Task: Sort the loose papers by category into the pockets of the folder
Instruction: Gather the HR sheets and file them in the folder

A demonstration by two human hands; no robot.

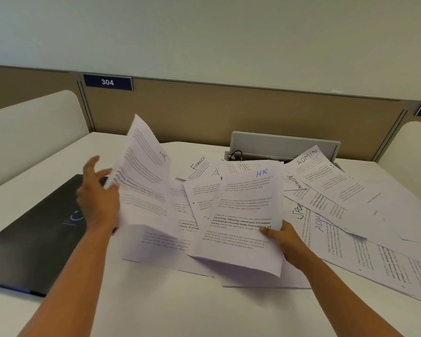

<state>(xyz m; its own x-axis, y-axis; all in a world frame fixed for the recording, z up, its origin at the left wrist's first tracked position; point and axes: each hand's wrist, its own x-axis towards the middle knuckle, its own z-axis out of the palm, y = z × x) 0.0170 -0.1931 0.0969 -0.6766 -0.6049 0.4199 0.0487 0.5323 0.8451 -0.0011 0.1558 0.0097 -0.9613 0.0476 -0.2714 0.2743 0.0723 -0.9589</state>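
Evidently you were gathering HR pages: your right hand (pixel 281 235) pinched the HR sheet (pixel 243 215) at its lower edge, raised above the desk (pixel 180 312). Your left hand (pixel 99 198), fingers spread, lifted another sheet (pixel 144 181) upright to read its label. Beside it, the folder (pixel 34 239) lay closed.

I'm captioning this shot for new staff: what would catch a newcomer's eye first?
The scattered papers spread over the middle and right of the white desk, hand-marked HR, ADMIN and FINANCE. The left hand lifts one sheet upright while the right hand pinches the HR sheet. A black folder lies closed at left.
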